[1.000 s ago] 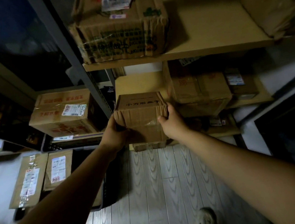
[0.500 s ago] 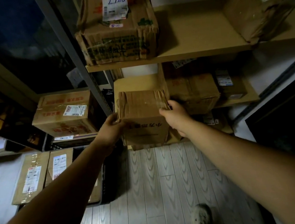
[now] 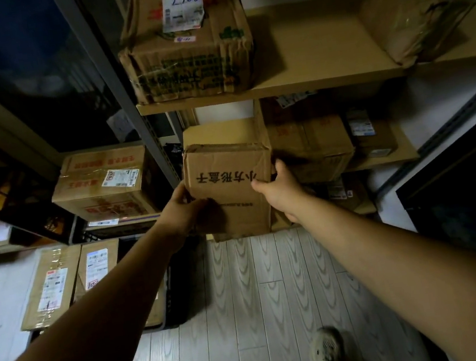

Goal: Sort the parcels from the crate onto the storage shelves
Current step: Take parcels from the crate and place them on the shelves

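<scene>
I hold a small brown cardboard parcel [image 3: 228, 187] with black printed characters in front of the middle shelf [image 3: 223, 131]. My left hand [image 3: 184, 207] grips its lower left side and my right hand [image 3: 279, 188] its right edge. The parcel is tipped so its printed face looks at me. It hangs at the shelf's left end, beside a larger brown box [image 3: 310, 147] that stands on that shelf. Down at the left, the black crate [image 3: 172, 284] on the floor holds two flat labelled parcels [image 3: 70, 280].
The top shelf [image 3: 314, 56] carries a big box with a "L186" label [image 3: 188, 43] at the left and a tilted box [image 3: 411, 6] at the right, bare board between. A grey upright post [image 3: 125, 104] borders the shelves. A taped box [image 3: 105, 183] sits left of it. My shoes [image 3: 324, 348] stand on pale floorboards.
The parcel has been rotated in my hands, its printed face turning from the top toward me, and lifted closer to the middle shelf opening. My view has tilted up a little.
</scene>
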`<state>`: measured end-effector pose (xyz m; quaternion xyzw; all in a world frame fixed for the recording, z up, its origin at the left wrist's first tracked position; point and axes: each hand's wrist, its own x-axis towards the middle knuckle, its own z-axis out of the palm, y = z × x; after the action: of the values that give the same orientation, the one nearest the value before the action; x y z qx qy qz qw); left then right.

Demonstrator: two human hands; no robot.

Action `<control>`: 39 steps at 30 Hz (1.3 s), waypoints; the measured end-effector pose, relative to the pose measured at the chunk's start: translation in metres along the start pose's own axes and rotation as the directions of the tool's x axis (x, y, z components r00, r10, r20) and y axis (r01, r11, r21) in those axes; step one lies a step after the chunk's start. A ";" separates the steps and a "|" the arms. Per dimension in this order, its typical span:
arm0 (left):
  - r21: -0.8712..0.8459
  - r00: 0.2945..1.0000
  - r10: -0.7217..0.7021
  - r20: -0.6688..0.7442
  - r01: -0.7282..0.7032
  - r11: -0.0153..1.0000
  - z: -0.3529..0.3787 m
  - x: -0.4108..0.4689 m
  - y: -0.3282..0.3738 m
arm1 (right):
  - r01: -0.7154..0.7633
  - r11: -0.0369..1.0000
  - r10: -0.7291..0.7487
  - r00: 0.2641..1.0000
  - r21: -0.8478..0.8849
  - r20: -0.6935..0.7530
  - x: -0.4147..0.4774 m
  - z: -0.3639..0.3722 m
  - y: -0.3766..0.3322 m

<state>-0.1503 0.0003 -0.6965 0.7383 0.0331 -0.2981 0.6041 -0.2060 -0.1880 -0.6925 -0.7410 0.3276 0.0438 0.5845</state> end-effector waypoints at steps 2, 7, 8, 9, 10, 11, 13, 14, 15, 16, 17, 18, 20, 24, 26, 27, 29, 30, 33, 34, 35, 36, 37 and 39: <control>-0.016 1.000 -0.008 0.024 0.008 1.000 0.001 0.000 0.001 | -0.025 1.000 0.025 0.999 0.005 -0.035 0.002 0.001 0.001; 0.068 0.989 -0.115 -0.091 0.121 0.990 0.002 0.005 0.000 | -0.050 0.999 0.048 0.995 0.018 0.093 0.007 0.001 -0.003; 0.057 0.985 -0.137 -0.103 0.144 0.988 0.002 0.005 0.001 | -0.068 0.998 0.067 0.993 0.012 0.095 0.008 0.000 -0.004; 0.044 0.984 -0.148 -0.100 0.153 0.987 0.001 0.005 0.002 | -0.079 0.997 0.079 0.993 0.002 0.082 0.009 0.000 -0.003; 0.031 0.985 -0.148 -0.091 0.152 0.988 0.001 0.004 0.004 | -0.088 0.996 0.088 0.994 -0.010 0.066 0.010 -0.001 -0.003; 0.023 0.986 -0.150 -0.075 0.152 0.988 0.000 0.005 0.004 | -0.085 0.996 0.086 0.995 -0.015 0.052 0.011 -0.002 -0.002; 0.009 0.988 -0.148 -0.047 0.149 0.989 -0.002 0.004 0.006 | -0.084 0.996 0.084 0.996 -0.003 0.034 0.012 -0.002 -0.002; -0.004 0.989 -0.142 -0.039 0.142 0.990 -0.002 0.004 0.007 | -0.087 0.996 0.087 0.996 0.005 0.031 0.012 -0.002 -0.003; -0.020 0.990 -0.138 -0.035 0.137 0.990 -0.003 0.005 0.007 | -0.083 0.997 0.083 0.996 0.009 0.026 0.013 -0.002 -0.002; -0.038 0.991 -0.127 -0.028 0.126 0.991 -0.003 0.004 0.008 | -0.080 0.997 0.080 0.997 0.012 0.021 0.012 -0.001 -0.003; -0.045 0.993 -0.114 -0.030 0.112 0.993 -0.003 0.003 0.009 | -0.076 0.997 0.076 0.997 0.022 0.020 0.012 -0.001 -0.003; -0.053 0.995 -0.093 -0.033 0.092 0.994 -0.003 0.003 0.010 | -0.076 0.996 0.075 0.997 0.034 0.024 0.012 -0.001 -0.003; -0.051 0.996 -0.059 -0.072 0.055 0.997 -0.004 0.005 0.008 | -0.059 0.997 0.058 0.998 0.059 0.023 0.012 -0.003 -0.004; 0.007 0.995 -0.041 -0.096 0.042 0.999 -0.005 0.004 0.010 | -0.022 0.996 0.023 1.000 0.087 -0.014 0.014 -0.006 -0.005; -0.006 0.996 -0.032 -0.081 0.032 0.999 -0.004 0.003 0.012 | -0.024 0.995 0.026 0.999 0.093 -0.021 0.012 -0.005 -0.005; -0.025 0.998 -0.028 -0.063 0.026 0.999 -0.004 0.001 0.012 | -0.031 0.995 0.034 0.999 0.100 -0.027 0.011 -0.005 -0.004; -0.037 0.999 -0.022 -0.033 0.021 0.999 -0.003 -0.002 0.016 | -0.044 0.992 0.049 0.998 0.118 -0.042 0.010 -0.006 -0.004; -0.028 0.999 -0.026 -0.027 0.025 0.999 -0.003 -0.002 0.016 | -0.041 0.991 0.048 0.998 0.128 -0.049 0.009 -0.007 -0.005; 0.012 0.998 -0.055 0.031 0.054 0.998 -0.006 -0.003 0.017 | -0.013 0.990 0.017 0.999 0.140 -0.030 0.006 -0.008 -0.006; 0.006 0.997 -0.046 0.067 0.046 0.999 -0.005 -0.004 0.019 | -0.004 0.990 0.006 1.000 0.140 -0.015 0.004 -0.008 -0.007; 0.021 0.995 -0.023 0.093 0.022 1.000 -0.005 -0.005 0.020 | 0.003 0.990 -0.002 1.000 0.143 -0.007 0.003 -0.008 -0.007; 0.046 0.996 -0.002 0.093 -0.003 0.999 -0.006 -0.006 0.020 | 0.014 0.989 -0.013 1.000 0.147 -0.007 0.001 -0.007 -0.007; 0.073 0.996 0.005 0.086 -0.011 0.997 -0.006 -0.005 0.021 | 0.024 0.988 -0.023 1.000 0.150 -0.010 0.001 -0.006 -0.006; 0.141 0.998 -0.001 0.058 -0.007 0.990 -0.010 -0.008 0.025 | 0.043 0.989 -0.042 0.999 0.143 -0.010 0.000 -0.006 -0.005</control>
<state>-0.1425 0.0050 -0.6705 0.7702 -0.0069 -0.3201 0.5516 -0.2053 -0.1929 -0.6863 -0.7040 0.3163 0.0051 0.6359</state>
